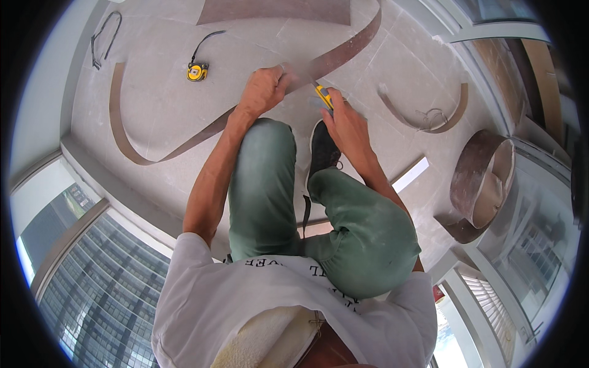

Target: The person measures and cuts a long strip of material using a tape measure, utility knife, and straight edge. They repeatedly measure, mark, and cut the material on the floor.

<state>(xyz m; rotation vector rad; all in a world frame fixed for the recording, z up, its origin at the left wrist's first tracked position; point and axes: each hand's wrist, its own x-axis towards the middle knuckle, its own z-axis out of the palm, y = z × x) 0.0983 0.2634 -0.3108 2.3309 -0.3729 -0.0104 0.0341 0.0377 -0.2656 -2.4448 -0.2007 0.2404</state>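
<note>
My left hand (262, 92) is closed on a long, flexible brown strip (343, 52), which curves across the tiled floor and loops round at the left. My right hand (343, 122) grips a yellow utility knife (323, 94), its tip at the strip's lower edge just right of my left hand; a pale blur hides part of the strip between my hands. My knees are bent below my hands, with a dark shoe (322, 150) beside them.
A yellow tape measure (197, 72), a dark bent cord-like item (104, 40) and a brown sheet (273, 11) lie ahead. To the right are a short curved strip (454, 110), a white bar (410, 173) and a coiled brown band (463, 178). Glazed panels border both sides.
</note>
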